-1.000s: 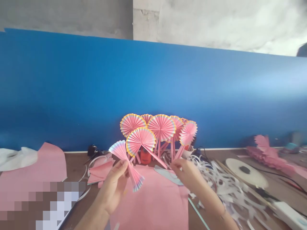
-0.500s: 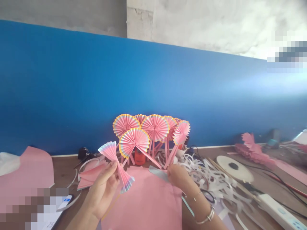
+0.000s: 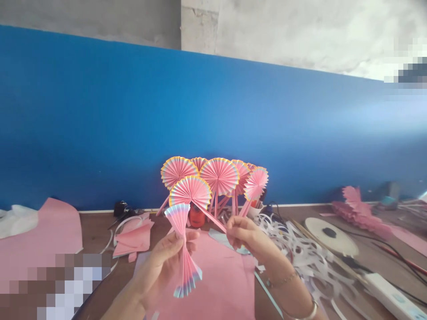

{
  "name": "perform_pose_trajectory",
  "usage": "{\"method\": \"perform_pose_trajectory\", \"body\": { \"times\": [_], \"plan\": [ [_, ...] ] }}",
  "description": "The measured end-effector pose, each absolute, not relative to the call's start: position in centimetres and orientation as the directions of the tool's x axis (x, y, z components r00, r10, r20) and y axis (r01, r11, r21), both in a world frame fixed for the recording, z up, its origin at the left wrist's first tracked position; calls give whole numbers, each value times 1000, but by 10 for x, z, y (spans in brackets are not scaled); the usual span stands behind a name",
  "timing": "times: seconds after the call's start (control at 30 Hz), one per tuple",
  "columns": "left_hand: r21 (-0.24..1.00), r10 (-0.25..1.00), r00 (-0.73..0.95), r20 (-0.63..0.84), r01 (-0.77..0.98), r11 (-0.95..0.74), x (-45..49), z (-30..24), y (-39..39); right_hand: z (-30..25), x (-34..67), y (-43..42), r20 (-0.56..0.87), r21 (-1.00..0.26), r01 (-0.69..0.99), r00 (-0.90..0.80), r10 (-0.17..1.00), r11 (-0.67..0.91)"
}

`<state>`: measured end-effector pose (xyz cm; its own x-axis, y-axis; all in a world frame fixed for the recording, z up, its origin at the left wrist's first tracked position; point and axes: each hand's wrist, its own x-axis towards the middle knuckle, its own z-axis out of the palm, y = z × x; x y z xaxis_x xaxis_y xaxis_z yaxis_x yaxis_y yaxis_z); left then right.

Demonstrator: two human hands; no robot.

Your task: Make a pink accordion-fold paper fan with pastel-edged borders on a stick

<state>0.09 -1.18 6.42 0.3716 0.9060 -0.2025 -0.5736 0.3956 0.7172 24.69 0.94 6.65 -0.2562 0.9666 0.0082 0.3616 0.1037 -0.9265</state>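
My left hand (image 3: pixel 163 262) pinches the waist of a pleated pink paper piece (image 3: pixel 183 246), fanned out at both ends with pale rainbow edges. It stands nearly upright in front of me. My right hand (image 3: pixel 245 235) is closed in a pinch just to its right, beside the pink handle strip of a round paper fan; whether it grips that strip I cannot make out. Behind both hands a bunch of finished round pink fans (image 3: pixel 218 178) on pink sticks stands against the blue wall (image 3: pixel 100 124). A pink paper sheet (image 3: pixel 223 280) lies under my hands.
More pink paper (image 3: pixel 50 226) lies at the left, folded pink sheets (image 3: pixel 133 235) near it. A heap of white paper strips (image 3: pixel 300 249) and a white tape roll (image 3: pixel 330 235) sit at the right, with a power strip (image 3: pixel 393 298) and pink pleated scraps (image 3: pixel 363 209).
My left hand has turned the pleated piece upright and moved it right, toward the middle. My right hand has lifted off the table and come in closer to it.
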Motion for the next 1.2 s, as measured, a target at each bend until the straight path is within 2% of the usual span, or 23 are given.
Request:
{"method": "perform_pose_trajectory", "body": {
  "times": [0.1,0.17,0.27,0.37,0.43,0.5,0.67,0.83,0.93,1.07,1.2],
  "plan": [
    [721,892,407,-197,-557,413,3,61,-13,73,242,1,-8,-966,243,-360,933,85],
    [733,876,436,-206,-525,433,4,61,-14,75,237,-3,-8,-970,229,-377,926,85],
    [747,838,491,-237,-459,480,6,62,-17,76,224,-10,20,-919,365,-333,943,149],
    [775,836,497,-233,-424,468,9,66,-19,77,209,-21,138,-782,557,-284,949,280],
    [799,851,479,-214,-415,435,11,68,-20,78,201,-26,213,-705,625,-266,940,336],
    [825,866,455,-206,-395,404,10,69,-19,77,194,-29,247,-682,642,-250,936,351],
    [886,883,420,-209,-301,353,0,67,-15,72,187,-26,185,-746,593,-253,950,303],
    [927,922,345,-179,-255,275,-20,77,-6,65,195,-15,134,-772,599,-175,975,213],
    [966,947,273,-167,-149,213,-30,86,-1,63,200,-9,133,-803,560,-163,978,202],
    [982,963,214,-162,-66,180,-29,90,-1,60,197,-7,283,-746,599,-111,953,291],
    [933,925,317,-210,-218,287,-14,79,-7,57,187,-12,438,-654,632,-134,889,417]
  ]
}}
